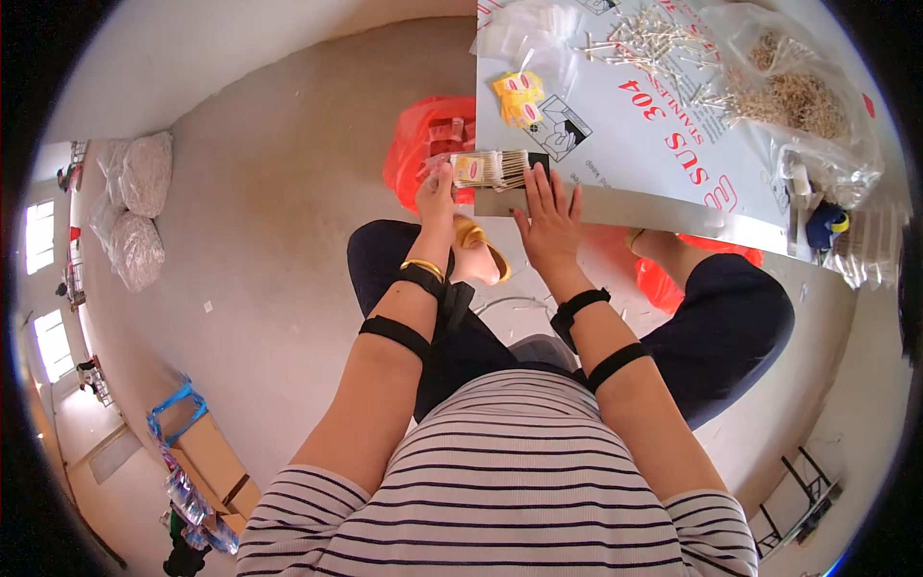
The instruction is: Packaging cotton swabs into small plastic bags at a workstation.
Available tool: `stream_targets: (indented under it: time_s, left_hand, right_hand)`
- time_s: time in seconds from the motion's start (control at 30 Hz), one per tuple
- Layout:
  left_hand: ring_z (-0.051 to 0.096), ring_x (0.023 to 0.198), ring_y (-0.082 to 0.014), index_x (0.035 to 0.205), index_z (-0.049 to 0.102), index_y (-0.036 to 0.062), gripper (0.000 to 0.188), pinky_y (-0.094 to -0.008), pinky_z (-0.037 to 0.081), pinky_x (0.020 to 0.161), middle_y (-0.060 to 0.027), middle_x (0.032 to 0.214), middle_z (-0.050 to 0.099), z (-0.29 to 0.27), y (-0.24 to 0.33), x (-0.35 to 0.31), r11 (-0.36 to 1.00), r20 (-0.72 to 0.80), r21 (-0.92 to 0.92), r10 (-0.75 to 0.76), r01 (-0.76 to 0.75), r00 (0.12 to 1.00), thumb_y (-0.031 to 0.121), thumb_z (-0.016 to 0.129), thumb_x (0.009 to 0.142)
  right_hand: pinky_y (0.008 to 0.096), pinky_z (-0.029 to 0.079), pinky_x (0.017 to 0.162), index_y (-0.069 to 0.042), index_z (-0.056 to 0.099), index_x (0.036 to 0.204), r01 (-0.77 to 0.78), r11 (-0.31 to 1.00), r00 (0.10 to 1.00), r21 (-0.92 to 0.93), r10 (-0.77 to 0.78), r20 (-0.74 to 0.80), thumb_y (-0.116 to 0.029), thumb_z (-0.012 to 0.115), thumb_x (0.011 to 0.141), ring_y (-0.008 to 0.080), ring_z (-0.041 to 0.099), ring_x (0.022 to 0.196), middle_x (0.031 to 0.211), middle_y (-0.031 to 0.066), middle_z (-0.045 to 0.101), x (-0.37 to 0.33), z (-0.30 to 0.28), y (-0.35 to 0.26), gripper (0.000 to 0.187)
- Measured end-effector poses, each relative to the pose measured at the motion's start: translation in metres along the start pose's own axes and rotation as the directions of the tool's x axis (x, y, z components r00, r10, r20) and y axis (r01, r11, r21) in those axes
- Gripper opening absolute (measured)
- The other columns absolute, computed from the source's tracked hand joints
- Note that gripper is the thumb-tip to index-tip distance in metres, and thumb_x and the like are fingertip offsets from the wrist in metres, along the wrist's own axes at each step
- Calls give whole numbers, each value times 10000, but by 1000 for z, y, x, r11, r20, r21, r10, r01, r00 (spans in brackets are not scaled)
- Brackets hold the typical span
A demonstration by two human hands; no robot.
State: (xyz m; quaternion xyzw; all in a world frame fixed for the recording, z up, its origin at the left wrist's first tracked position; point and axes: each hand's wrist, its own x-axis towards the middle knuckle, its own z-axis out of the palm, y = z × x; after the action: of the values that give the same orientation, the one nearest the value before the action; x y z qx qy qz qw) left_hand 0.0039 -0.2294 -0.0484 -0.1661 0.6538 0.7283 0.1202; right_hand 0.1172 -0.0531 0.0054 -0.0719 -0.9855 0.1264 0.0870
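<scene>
At the near left corner of the table lies a clear packet of cotton swabs (pixel 500 169), its sticks in a row beside a small yellow-and-red card (pixel 469 171). My left hand (pixel 437 200) pinches the packet's left end, which hangs over the table's left edge. My right hand (pixel 551 226) lies flat over the front edge, fingers stretched out, the fingertips by a small black block (pixel 540 162) at the packet's right end. Farther back is a small stack of yellow cards (pixel 520 98). Behind the cards are empty clear bags (pixel 529 37).
Loose white-tipped swabs (pixel 649 43) are scattered at the table's (pixel 615 144) far side. A large clear bag (pixel 798 91) of swabs stands to the right. One red plastic bag (pixel 404 144) is beside the table, another (pixel 659 287) below it. Cardboard boxes (pixel 212 457) stand lower left.
</scene>
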Motion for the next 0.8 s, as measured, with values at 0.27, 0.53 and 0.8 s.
stream_targets:
  time_s: [0.27,0.53,0.8]
  left_hand:
    - [507,651,-55,895,681,74,322,-241,395,578,53,730,567,7,2,-5,998,-61,-46,-44,41,997,378,676,1002]
    - [564,751,-43,1174,692,128,357,-232,415,648,67,938,672,0,-18,-8,993,18,48,-109,108,994,377,769,930]
    - [567,748,-56,1088,695,139,346,-239,417,650,48,934,668,6,-1,-20,995,16,8,-98,97,995,427,773,913]
  right_hand:
    - [591,125,1235,-185,258,1625,-44,999,999,-27,44,13,-417,597,978,258,236,1538,1671,14,279,1,6,-1,766]
    - [600,112,1234,-184,257,1627,-30,999,999,-14,30,13,-433,572,992,297,179,1555,1688,31,233,-1,10,-14,751]
    - [587,147,1233,-187,288,1616,-35,994,999,99,34,12,-404,569,1002,333,210,1541,1677,75,245,-1,6,-10,708]
